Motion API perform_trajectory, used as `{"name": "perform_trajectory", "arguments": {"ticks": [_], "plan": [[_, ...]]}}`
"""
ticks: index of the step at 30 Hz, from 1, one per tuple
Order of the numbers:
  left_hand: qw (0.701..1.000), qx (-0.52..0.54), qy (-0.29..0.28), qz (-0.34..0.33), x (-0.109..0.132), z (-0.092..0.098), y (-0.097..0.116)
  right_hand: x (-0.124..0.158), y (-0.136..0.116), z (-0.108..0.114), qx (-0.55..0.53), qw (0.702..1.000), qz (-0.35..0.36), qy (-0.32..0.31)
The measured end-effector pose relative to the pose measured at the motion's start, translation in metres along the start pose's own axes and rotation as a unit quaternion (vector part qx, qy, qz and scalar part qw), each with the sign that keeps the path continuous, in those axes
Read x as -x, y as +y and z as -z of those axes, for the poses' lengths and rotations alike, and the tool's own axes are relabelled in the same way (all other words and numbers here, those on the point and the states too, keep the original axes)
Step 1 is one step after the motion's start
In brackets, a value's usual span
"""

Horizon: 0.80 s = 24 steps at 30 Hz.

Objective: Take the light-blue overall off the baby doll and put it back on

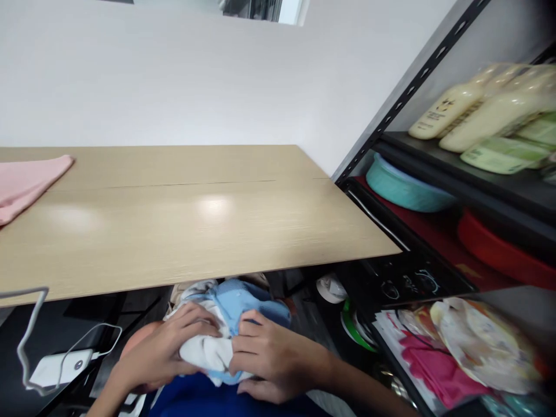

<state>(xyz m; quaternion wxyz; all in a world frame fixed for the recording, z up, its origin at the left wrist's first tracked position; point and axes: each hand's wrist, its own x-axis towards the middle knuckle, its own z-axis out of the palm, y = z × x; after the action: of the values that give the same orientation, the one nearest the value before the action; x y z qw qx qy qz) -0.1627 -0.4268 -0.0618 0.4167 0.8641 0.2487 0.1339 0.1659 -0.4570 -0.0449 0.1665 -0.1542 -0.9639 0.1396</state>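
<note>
In front of my body, below the table's near edge, bunches a soft white and light blue cloth [206,352], probably a garment; its full shape is hidden by folds and my hands. My left hand [176,346] has its fingers curled over the white part from the left. From the right, my right hand [275,356] closes on the same cloth, fingers bent into the folds. Behind it lies more light blue fabric [247,301], along with some patterned and beige cloth. Something round and orange-pink [141,336] shows partly behind my left hand.
A wooden table [208,231] spans the view, with a pink cloth [30,182] at its left. On the right, shelves hold cream bottles [460,107], a teal basin [408,185], a red basin [504,249] and bagged items [482,341]. A white power bank [63,368] with cable sits lower left.
</note>
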Motion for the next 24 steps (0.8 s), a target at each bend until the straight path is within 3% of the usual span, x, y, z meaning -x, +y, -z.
{"name": "perform_trajectory", "arguments": {"ticks": [8,12,15,18,21,24], "plan": [[0.99,0.129,0.012,0.054,0.018,0.017,-0.023,0.072,-0.013,-0.035,0.006,0.987,-0.065,0.144],[0.977,0.208,0.036,-0.009,0.017,0.019,-0.027,0.084,-0.002,-0.046,-0.055,0.975,-0.099,0.193],[0.967,0.245,0.029,-0.06,0.015,0.024,-0.028,0.079,0.015,-0.042,-0.184,0.951,-0.136,0.208],[0.966,0.249,-0.01,-0.067,0.016,0.031,-0.024,0.063,0.039,-0.036,-0.324,0.911,-0.172,0.187],[0.964,0.264,-0.015,0.002,0.02,0.037,-0.021,0.037,0.067,-0.033,-0.381,0.895,-0.18,0.144],[0.967,0.215,0.077,0.113,0.025,0.037,-0.025,0.005,0.094,-0.034,-0.378,0.902,-0.192,0.082]]}}
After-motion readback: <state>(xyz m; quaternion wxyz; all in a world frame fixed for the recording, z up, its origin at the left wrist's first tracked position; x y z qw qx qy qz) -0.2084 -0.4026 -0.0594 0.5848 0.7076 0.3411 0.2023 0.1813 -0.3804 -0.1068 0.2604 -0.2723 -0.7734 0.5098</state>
